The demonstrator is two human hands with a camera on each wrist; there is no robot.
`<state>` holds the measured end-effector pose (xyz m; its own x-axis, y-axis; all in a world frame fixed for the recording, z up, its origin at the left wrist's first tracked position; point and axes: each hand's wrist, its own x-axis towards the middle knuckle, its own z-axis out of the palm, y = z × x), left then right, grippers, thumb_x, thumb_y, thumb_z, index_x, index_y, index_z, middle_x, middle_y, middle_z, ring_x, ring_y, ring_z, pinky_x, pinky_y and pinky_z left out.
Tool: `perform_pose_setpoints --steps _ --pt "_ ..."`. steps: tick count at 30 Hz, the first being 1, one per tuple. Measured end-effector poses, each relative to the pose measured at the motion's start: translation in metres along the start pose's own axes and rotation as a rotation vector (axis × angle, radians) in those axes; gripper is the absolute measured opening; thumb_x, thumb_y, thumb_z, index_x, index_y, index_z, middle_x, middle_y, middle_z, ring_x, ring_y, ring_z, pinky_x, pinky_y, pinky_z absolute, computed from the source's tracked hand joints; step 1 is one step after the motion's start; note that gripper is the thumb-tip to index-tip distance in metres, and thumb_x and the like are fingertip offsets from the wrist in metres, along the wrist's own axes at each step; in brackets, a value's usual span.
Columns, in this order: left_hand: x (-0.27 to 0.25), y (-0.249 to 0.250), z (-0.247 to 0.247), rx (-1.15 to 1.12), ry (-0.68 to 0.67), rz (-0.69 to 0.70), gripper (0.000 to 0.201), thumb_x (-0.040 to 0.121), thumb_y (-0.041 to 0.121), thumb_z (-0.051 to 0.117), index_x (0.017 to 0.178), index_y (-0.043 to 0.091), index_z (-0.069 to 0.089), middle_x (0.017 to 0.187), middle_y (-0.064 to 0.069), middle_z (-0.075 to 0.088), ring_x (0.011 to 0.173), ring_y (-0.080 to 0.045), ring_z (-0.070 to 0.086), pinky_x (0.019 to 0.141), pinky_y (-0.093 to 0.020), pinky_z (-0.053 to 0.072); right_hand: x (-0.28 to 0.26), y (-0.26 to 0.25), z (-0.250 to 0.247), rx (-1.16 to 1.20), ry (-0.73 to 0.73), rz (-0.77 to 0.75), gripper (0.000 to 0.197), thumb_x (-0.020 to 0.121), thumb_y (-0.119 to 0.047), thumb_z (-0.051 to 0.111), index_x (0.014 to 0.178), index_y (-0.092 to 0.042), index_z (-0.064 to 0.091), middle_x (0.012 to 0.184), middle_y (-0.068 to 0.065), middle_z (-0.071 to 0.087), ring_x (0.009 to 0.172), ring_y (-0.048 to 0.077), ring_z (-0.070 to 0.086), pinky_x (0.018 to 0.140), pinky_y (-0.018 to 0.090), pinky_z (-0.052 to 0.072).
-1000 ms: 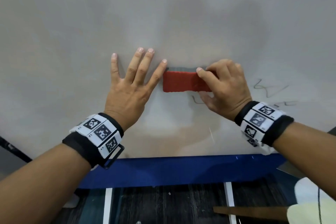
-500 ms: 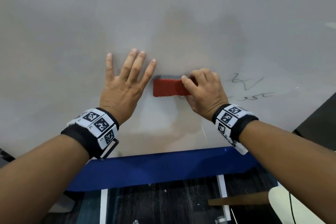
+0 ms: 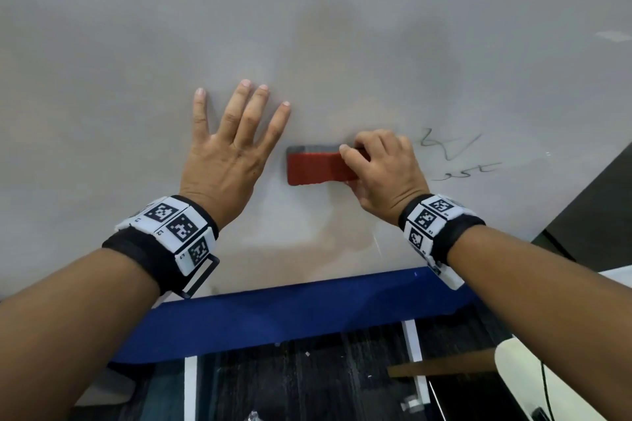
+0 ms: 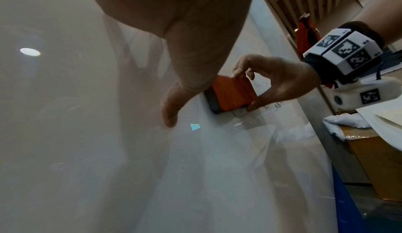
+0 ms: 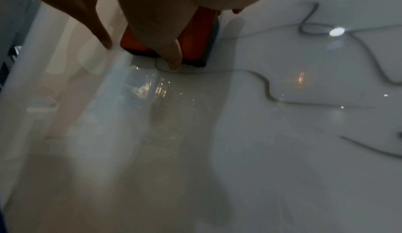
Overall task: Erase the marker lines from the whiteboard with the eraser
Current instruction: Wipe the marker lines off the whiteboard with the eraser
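R hand pinching red eraser flat on whiteboard.
Marker lines just right of eraser; L hand w/ fingers spread, pressed flat on board beside it.

The right end of the eraser is covered by the right hand. The marker lines are cut off at the right wrist view's right edge, and whatever is written cannot be read.
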<state>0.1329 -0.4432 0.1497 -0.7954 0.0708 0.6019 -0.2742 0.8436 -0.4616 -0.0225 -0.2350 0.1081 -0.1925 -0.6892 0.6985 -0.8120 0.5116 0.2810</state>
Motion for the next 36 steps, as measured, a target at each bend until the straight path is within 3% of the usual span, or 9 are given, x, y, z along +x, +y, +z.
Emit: perform_pose_setpoints --steps 5,9,11,17,23,28,30,34,36 --pt "0.0 0.001 -0.002 -0.001 -0.007 -0.004 0.082 0.079 -0.004 0.027 0.157 0.016 0.013 0.156 -0.018 0.01 0.148 -0.037 0.012 0.11 -0.074 0.017 0.008 0.01 -0.012 0.036 0.131 0.179 0.061 0.067 -0.028 0.074 0.121 -0.012 0.054 0.112 0.014 0.051 0.099 0.031 0.042 0.074 0.042 0.038" --pt "0.0 0.002 -0.001 0.011 0.001 -0.01 0.08 0.079 -0.001 0.025 0.157 0.015 0.015 0.155 -0.018 0.011 0.147 -0.037 0.013 0.109 -0.074 0.018 -0.017 -0.014 0.014 -0.061 -0.058 -0.079 0.057 0.063 -0.014 0.074 0.118 -0.014 0.057 0.111 0.014 0.055 0.099 0.033 0.044 0.073 0.041 0.034" --pt "0.001 0.003 -0.001 0.008 -0.003 -0.007 0.077 0.081 0.0 0.021 0.157 0.014 0.016 0.155 -0.019 0.012 0.147 -0.037 0.014 0.11 -0.073 0.018 -0.017 -0.011 0.014 -0.067 -0.079 -0.103 0.056 0.062 -0.013 0.072 0.116 -0.015 0.062 0.11 0.014 0.059 0.1 0.033 0.044 0.072 0.041 0.032" --pt "0.009 0.021 -0.005 0.006 -0.042 0.074 0.072 0.086 0.004 0.0 0.157 0.009 0.012 0.162 -0.018 0.008 0.151 -0.033 0.011 0.113 -0.071 0.016 0.0 0.018 -0.006 0.044 0.152 0.107 0.056 0.067 -0.027 0.073 0.12 -0.012 0.061 0.108 0.014 0.055 0.096 0.031 0.042 0.072 0.04 0.035" --pt "0.018 0.031 -0.006 0.02 -0.022 0.07 0.073 0.085 0.001 0.011 0.157 0.009 0.011 0.162 -0.019 0.004 0.151 -0.034 0.008 0.114 -0.07 0.015 -0.017 0.024 0.007 -0.012 -0.014 -0.147 0.054 0.067 -0.022 0.062 0.12 -0.014 0.06 0.112 0.014 0.052 0.098 0.033 0.045 0.072 0.04 0.03" --pt "0.032 0.043 -0.015 0.005 -0.037 0.078 0.076 0.082 0.002 0.008 0.157 0.011 0.013 0.162 -0.017 0.003 0.151 -0.032 0.007 0.113 -0.071 0.014 -0.008 0.051 -0.015 0.086 0.139 0.15 0.059 0.067 -0.029 0.073 0.122 -0.012 0.059 0.108 0.016 0.057 0.095 0.032 0.045 0.073 0.041 0.038" --pt "0.037 0.05 -0.017 0.016 -0.032 0.081 0.076 0.081 0.001 0.009 0.157 0.011 0.013 0.162 -0.017 0.002 0.152 -0.032 0.006 0.113 -0.071 0.013 -0.021 0.047 -0.009 0.085 0.131 0.186 0.06 0.066 -0.026 0.073 0.122 -0.011 0.057 0.111 0.015 0.052 0.097 0.033 0.044 0.074 0.042 0.039" --pt "0.04 0.059 -0.012 0.029 -0.023 0.087 0.077 0.08 0.0 0.011 0.156 0.01 0.014 0.163 -0.018 0.003 0.151 -0.033 0.006 0.113 -0.07 0.013 -0.048 0.041 0.011 0.009 -0.046 -0.005 0.06 0.062 -0.019 0.073 0.119 -0.012 0.06 0.11 0.015 0.054 0.096 0.034 0.045 0.072 0.041 0.036" --pt "0.042 0.063 -0.014 0.028 -0.035 0.084 0.076 0.081 0.001 0.007 0.156 0.01 0.014 0.163 -0.019 0.004 0.152 -0.033 0.006 0.114 -0.07 0.014 -0.044 0.052 0.005 0.013 -0.017 -0.006 0.059 0.063 -0.021 0.073 0.12 -0.012 0.06 0.109 0.016 0.057 0.096 0.034 0.045 0.072 0.041 0.036"
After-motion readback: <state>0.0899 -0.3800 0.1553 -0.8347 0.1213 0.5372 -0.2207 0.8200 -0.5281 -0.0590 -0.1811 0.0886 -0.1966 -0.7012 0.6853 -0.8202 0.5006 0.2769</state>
